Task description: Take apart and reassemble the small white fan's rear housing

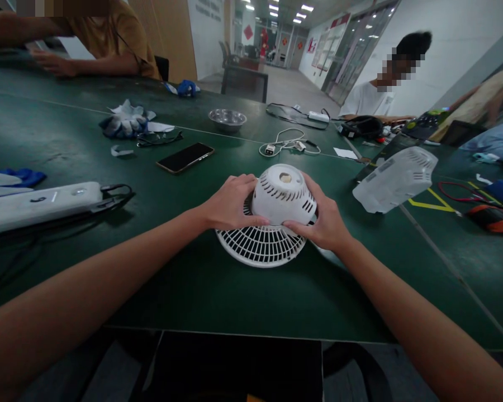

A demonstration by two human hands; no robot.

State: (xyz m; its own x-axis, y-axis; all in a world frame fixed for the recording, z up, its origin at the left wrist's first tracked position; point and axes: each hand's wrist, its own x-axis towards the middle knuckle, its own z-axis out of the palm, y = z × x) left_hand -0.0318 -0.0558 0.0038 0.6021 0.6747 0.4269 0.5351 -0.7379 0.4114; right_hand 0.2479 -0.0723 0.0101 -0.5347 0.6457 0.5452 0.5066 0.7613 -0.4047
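A white plastic fan motor housing [283,198], dome-shaped with slots and a round opening on top, sits between my two hands. Beneath it lies a round white fan grille [262,248] on the green table [235,301]. My left hand [235,204] is wrapped round the housing's left side, thumb along its lower front edge. On the other side my right hand [324,218] grips it, its thumb nearly meeting the left one. Whether the housing touches the grille is hidden.
Left are a long white power strip [58,201] and a phone [185,157]. Work gloves [126,120], a metal bowl [227,119] and a white cable [291,144] lie farther back. At right stands a white plastic casing [396,180]. Other people sit around the table.
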